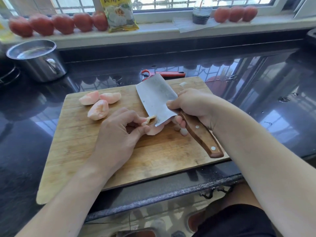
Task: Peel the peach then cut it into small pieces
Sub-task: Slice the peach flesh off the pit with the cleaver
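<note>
On the rectangular wooden cutting board (102,159), the wide steel cleaver with brown handle (154,98) is gripped by the right hand (193,106). At its 8 o'clock, the left hand (118,132) pinches the peeled pink peach piece (153,130). The blade may slip on wet flesh toward the fingertips (145,129).

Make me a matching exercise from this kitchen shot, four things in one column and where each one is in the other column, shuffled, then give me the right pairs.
Things:
1. cleaver
2. red peeler
3. steel pot
4. three peeled peach pieces

Places:
A. on the dark counter at the far left
B. on the counter just beyond the far edge of the cutting board
C. gripped in the right hand
D. on the far left part of the cutting board

Pairs: 1-C, 2-B, 3-A, 4-D
</note>
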{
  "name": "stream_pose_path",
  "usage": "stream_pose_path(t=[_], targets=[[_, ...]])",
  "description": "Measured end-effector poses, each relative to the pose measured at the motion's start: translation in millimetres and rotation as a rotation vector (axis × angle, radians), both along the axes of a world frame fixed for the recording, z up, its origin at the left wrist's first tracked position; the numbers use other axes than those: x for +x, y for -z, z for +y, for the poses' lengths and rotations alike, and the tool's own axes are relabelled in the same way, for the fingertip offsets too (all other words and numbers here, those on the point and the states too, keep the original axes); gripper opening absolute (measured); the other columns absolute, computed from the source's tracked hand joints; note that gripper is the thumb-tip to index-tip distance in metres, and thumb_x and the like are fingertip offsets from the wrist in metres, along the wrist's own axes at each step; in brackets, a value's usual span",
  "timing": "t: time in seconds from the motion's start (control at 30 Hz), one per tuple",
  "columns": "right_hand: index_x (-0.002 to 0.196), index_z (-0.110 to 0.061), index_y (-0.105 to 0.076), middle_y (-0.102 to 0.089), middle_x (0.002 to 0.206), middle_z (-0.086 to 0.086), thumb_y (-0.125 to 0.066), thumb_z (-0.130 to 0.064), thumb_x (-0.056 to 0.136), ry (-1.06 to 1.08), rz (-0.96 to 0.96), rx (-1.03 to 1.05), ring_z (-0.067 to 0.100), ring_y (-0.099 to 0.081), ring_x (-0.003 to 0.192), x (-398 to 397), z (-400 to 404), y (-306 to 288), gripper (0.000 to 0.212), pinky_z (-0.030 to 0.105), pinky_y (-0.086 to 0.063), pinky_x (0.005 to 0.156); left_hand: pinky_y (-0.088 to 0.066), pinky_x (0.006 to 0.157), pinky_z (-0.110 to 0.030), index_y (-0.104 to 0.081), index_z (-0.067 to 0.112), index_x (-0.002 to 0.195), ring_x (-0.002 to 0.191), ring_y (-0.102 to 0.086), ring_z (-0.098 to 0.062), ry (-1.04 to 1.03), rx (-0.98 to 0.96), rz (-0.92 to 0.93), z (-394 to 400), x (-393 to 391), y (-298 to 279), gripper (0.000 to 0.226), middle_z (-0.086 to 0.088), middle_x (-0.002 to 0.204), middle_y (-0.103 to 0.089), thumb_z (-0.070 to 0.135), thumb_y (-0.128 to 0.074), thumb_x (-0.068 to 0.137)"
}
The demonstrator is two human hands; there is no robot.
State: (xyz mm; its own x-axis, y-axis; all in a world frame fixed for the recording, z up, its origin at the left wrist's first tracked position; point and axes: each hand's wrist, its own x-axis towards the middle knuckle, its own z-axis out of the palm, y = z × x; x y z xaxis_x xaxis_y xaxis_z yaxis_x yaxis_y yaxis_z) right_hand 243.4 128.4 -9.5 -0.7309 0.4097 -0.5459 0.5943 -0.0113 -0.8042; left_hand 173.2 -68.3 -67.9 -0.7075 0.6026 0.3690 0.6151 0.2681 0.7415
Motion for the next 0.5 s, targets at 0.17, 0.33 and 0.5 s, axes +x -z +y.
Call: stream_pose_path(t=[0.17,0.33,0.5], targets=[[0.12,-0.005,-0.055,-0.063,0.071,0.011,-0.052,-0.017,0.104,0.074,0.037,0.054,0.01,-0.055,0.041,-7.6,-10.1,2.4,0.02,0.024,-0.047,0.042,-0.042,0.074,-0.007,-0.075,0.012,0.084,0.084,-0.061,-0.004,0.005,0.002,0.025,-0.8,0.5,2.2,0.014,0.005,0.085,-0.067,0.012,-0.088,0.079],[0.121,-0.005,-0.054,-0.066,0.074,0.014,-0.051,-0.015,0.103,0.104,0.078,0.038,0.012,-0.056,0.044,-5.9,-11.3,10.3,0.021,0.025,-0.047,0.044,-0.048,0.072,-0.017,-0.074,0.014,0.086,0.083,-0.061,-0.006,-0.014,-0.004,0.058,-0.3,1.0,5.1,0.016,0.006,0.085,-0.065,0.015,-0.089,0.078],[0.12,-0.004,-0.055,-0.064,0.062,0.014,-0.047,-0.012,0.102,0.086,0.093,0.093,0.016,-0.055,0.045,-7.0,-15.9,9.5,0.021,0.025,-0.047,0.042,-0.044,0.075,-0.01,-0.074,0.014,0.087,0.085,-0.061,-0.004,-0.021,-0.012,0.068,-0.1,0.3,5.8,0.017,0.01,0.086,-0.065,0.016,-0.089,0.079]])
